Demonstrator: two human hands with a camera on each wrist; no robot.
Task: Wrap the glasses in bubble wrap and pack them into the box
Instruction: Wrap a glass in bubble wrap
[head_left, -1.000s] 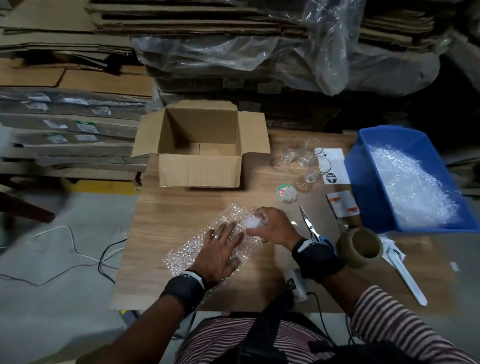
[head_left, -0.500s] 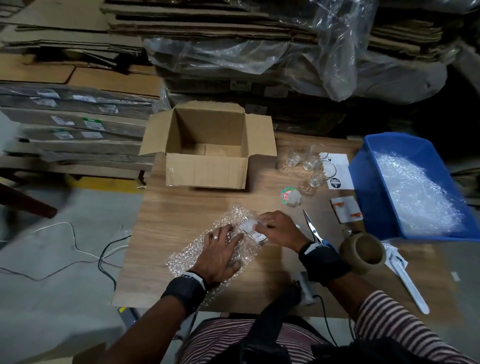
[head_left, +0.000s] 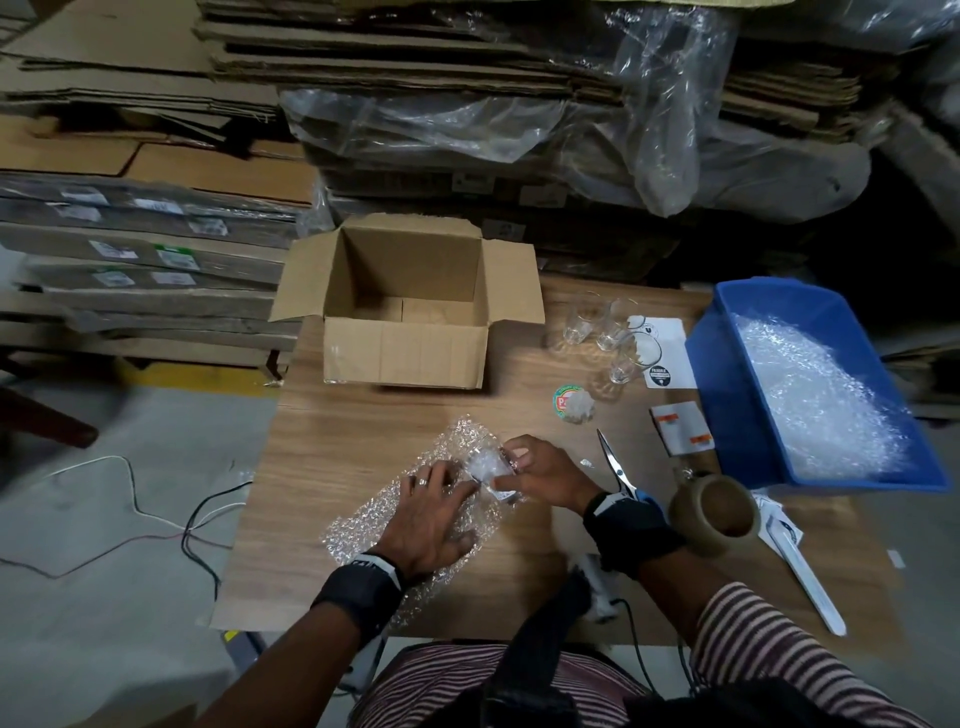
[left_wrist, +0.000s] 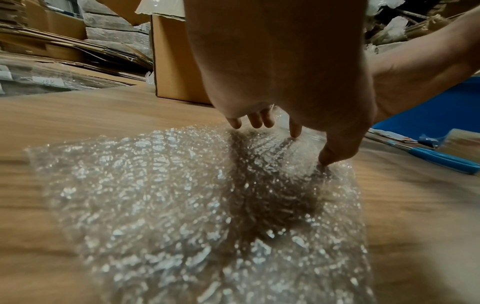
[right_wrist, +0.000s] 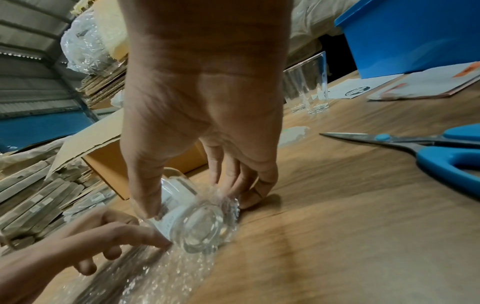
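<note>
A clear glass (head_left: 488, 467) (right_wrist: 193, 218) lies on its side on the right end of a bubble wrap sheet (head_left: 379, 525) (left_wrist: 182, 205) spread on the wooden table. My right hand (head_left: 511, 470) (right_wrist: 192, 201) grips the glass, thumb on one side and fingers on the other. My left hand (head_left: 447, 499) (left_wrist: 280, 139) presses flat on the wrap beside the glass, fingers straight, and its fingertips (right_wrist: 155, 239) touch the glass. The open cardboard box (head_left: 405, 353) stands behind, with nothing visible inside. Three more glasses (head_left: 597, 332) (right_wrist: 309, 86) stand upright at the back right.
A blue bin (head_left: 727, 405) of bubble wrap sits at the table's right. Blue-handled scissors (head_left: 615, 467) (right_wrist: 415, 148), a brown tape roll (head_left: 714, 514) and label sheets (head_left: 680, 426) lie right of my hands. Flat cardboard stacks rise behind the table.
My right hand has brought the glass down from upright onto its side on the wrap's right end. My left hand stayed flat on the sheet, its fingers now against the glass.
</note>
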